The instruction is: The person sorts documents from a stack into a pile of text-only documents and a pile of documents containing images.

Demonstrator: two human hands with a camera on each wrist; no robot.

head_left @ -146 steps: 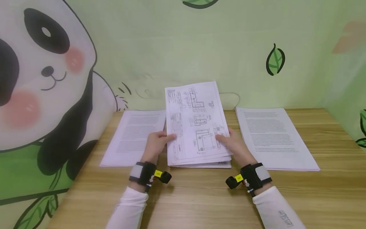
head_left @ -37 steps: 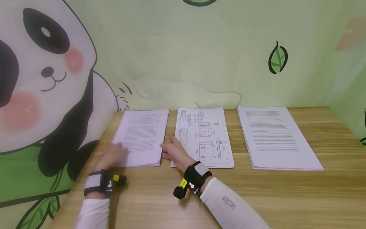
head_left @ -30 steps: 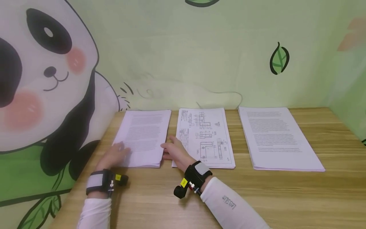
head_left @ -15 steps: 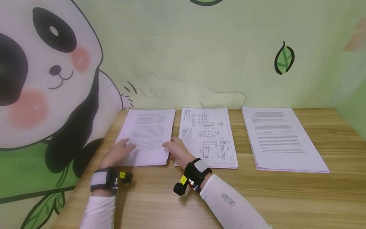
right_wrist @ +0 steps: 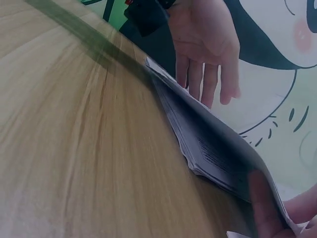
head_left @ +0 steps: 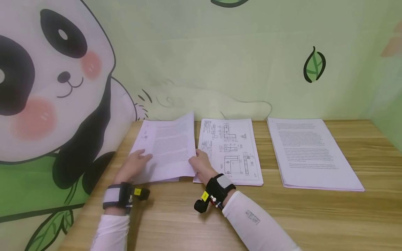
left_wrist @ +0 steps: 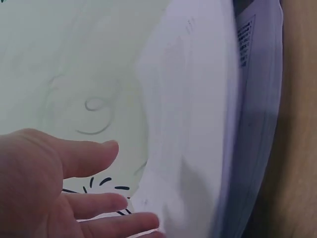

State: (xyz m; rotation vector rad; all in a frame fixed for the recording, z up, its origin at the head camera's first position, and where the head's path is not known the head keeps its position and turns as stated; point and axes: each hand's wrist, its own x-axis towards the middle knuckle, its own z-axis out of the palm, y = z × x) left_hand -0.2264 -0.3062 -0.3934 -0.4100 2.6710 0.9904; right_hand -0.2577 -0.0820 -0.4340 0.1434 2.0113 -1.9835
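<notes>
Some paper tilts up off the left stack, long axis running front to back; the right hand pinches its right edge, while the left hand, fingers apart, is at the left edge, contact unclear.

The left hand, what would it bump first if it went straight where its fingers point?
Probably the printed text pages that the right hand holds up; how near is unclear.

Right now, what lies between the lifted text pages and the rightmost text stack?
The head view shows the technical drawing stack between them, its left edge partly behind the right hand gripping the lifted text pages, plus bare wooden tabletop.
</notes>
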